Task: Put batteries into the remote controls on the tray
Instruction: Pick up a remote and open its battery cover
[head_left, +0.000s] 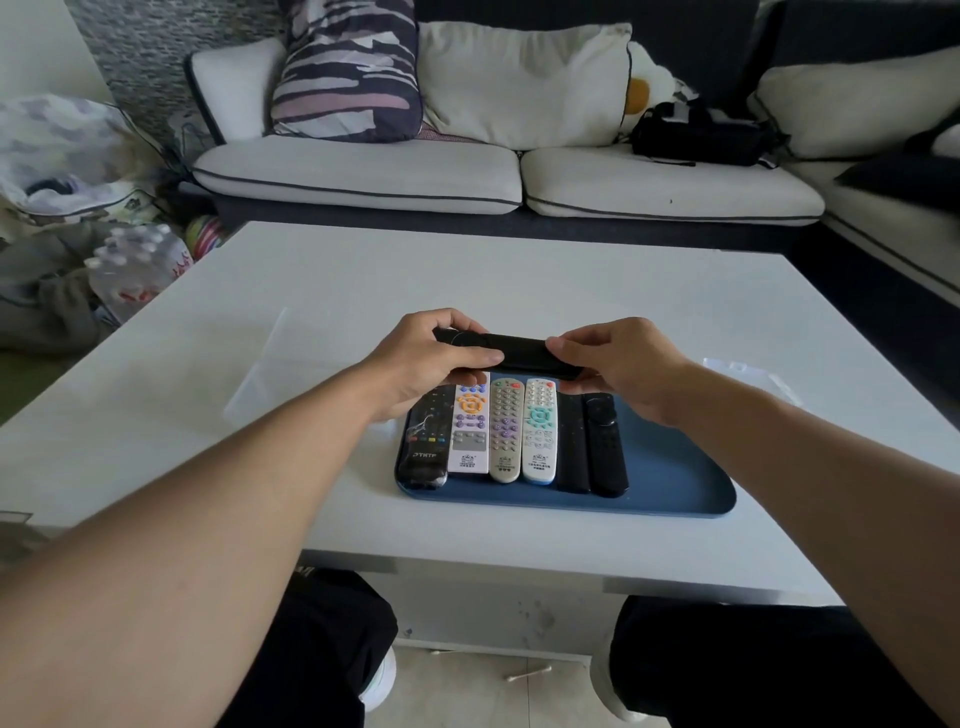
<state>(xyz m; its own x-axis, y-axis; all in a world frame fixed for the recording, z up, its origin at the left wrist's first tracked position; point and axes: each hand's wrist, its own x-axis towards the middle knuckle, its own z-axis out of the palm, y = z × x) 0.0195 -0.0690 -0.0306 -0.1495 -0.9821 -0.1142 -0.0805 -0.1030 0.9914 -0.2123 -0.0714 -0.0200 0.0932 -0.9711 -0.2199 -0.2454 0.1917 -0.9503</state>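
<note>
A slim black remote (522, 352) is held sideways above the far edge of the blue tray (670, 483). My left hand (431, 358) grips its left end and my right hand (621, 364) grips its right end. On the tray lie several remotes side by side: a black one in plastic wrap (425, 449), a white one with orange buttons (470, 431), a grey one (505, 434), a white one with teal buttons (540, 434), and two black ones (605, 447). No batteries are visible.
The tray sits on a white coffee table (311, 322). A clear plastic box (265, 364) lies left of the tray, another clear piece (753, 376) at the right. A sofa (363, 171) with cushions stands behind; bags sit on the floor at left.
</note>
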